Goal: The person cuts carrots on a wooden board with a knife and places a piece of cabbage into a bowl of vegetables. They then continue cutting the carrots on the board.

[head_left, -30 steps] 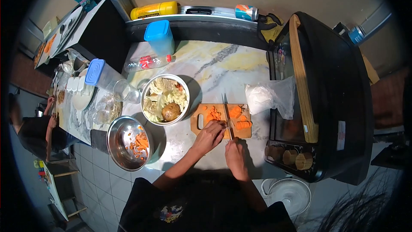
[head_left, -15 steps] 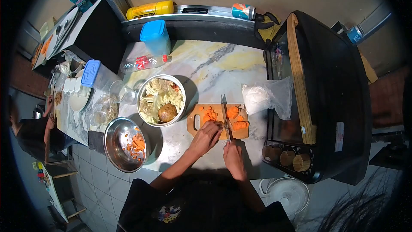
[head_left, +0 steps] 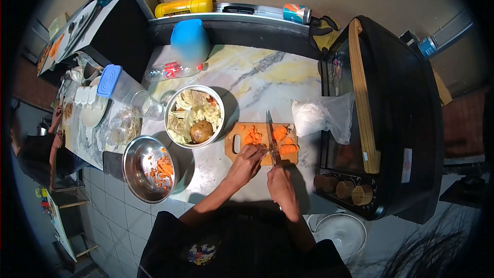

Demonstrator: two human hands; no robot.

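My right hand (head_left: pixel 281 185) is closed round the handle of a kitchen knife (head_left: pixel 270 128), whose blade points away from me across the wooden cutting board (head_left: pixel 236 158). Left of the blade, my left hand (head_left: pixel 247 164) has its fingers bent and pressed together on the board; what they hold is mostly hidden. Small chopped carrot pieces (head_left: pixel 252 135) lie beyond the left hand. Larger carrot pieces (head_left: pixel 288 149) rest right of the knife. To the left stand a white bowl (head_left: pixel 222 118) with cabbage leaves and a brown potato (head_left: pixel 201 131), and a steel bowl (head_left: pixel 135 185) with carrot pieces.
Right of the board lies a plastic bag of white powder (head_left: pixel 309 117), beside a black oven (head_left: pixel 401 123). A plastic bottle (head_left: pixel 172 71) and blue-lidded containers (head_left: pixel 188 33) stand toward the back left. Another person (head_left: pixel 38 149) is at the far left. A white bucket (head_left: pixel 339 234) sits below the counter.
The view has shifted slightly. My right hand and the knife have moved a little, with the blade still beside my left fingers. The left hand stays in nearly the same place.
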